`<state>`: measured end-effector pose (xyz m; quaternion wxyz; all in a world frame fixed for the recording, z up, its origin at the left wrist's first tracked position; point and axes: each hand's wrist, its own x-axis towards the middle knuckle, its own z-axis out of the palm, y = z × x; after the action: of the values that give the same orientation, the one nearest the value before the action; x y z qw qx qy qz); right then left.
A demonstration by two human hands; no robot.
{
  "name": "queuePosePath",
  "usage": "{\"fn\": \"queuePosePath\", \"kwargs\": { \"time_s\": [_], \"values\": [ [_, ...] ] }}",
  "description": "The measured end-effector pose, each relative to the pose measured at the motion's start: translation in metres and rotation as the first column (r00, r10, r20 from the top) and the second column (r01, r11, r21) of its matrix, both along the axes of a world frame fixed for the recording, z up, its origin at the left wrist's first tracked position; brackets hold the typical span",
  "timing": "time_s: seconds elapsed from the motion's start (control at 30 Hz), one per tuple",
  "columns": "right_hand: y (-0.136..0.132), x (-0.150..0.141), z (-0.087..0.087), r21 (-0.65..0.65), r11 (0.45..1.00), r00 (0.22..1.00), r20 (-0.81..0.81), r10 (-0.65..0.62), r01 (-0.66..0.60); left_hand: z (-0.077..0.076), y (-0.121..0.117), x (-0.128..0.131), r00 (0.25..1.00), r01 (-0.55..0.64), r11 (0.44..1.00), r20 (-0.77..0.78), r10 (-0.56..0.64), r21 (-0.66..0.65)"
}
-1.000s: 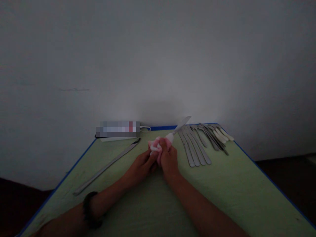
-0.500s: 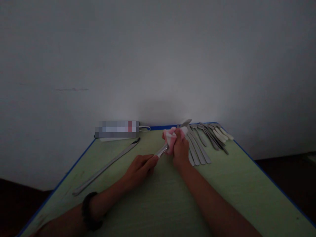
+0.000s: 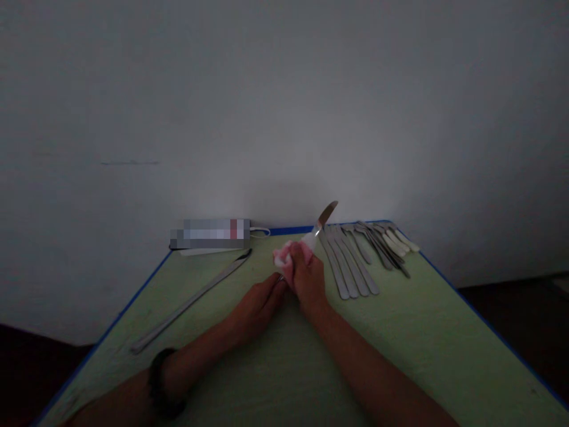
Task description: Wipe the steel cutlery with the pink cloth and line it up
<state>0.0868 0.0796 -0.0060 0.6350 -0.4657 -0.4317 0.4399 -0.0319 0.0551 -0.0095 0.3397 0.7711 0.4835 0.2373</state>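
Note:
My left hand (image 3: 262, 301) is closed around the handle end of a table knife (image 3: 328, 213), whose curved blade points up and away to the right. A pink and white cloth (image 3: 288, 260) is wrapped round the knife's middle. My right hand (image 3: 310, 279) grips the cloth over the knife, close to my left hand; most of the handle is hidden. Just right of my right hand, several forks (image 3: 351, 276) lie side by side on the table.
Farther right lie more metal utensils (image 3: 382, 249) and several pieces with white handles (image 3: 396, 242). A long metal utensil (image 3: 191, 302) lies slantwise at left. A blurred-out box (image 3: 211, 234) with a white cord stands at the back left. The green table (image 3: 422, 344) has blue edges and meets a wall.
My right hand and the cloth have slid down the knife toward my left hand, baring the blade. The other utensils have not moved.

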Motion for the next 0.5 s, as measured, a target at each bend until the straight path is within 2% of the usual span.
{"fn": "queuePosePath", "kwargs": {
  "time_s": [0.1, 0.33, 0.5],
  "values": [
    [0.005, 0.012, 0.005, 0.000, 0.997, 0.996, 0.056, -0.074, 0.074, 0.005, -0.002, 0.000, 0.998, 0.052, 0.997, -0.022, -0.054, -0.054],
    [0.024, 0.042, 0.010, -0.075, 0.977, 0.980, 0.011, -0.197, 0.197, 0.007, -0.004, -0.002, 0.984, 0.144, 0.968, 0.131, -0.119, -0.205],
    [0.037, 0.066, 0.015, -0.055, 0.940, 0.941, -0.014, -0.339, 0.338, 0.007, -0.006, -0.005, 0.976, 0.182, 0.960, 0.155, -0.151, -0.211]
  ]
}}
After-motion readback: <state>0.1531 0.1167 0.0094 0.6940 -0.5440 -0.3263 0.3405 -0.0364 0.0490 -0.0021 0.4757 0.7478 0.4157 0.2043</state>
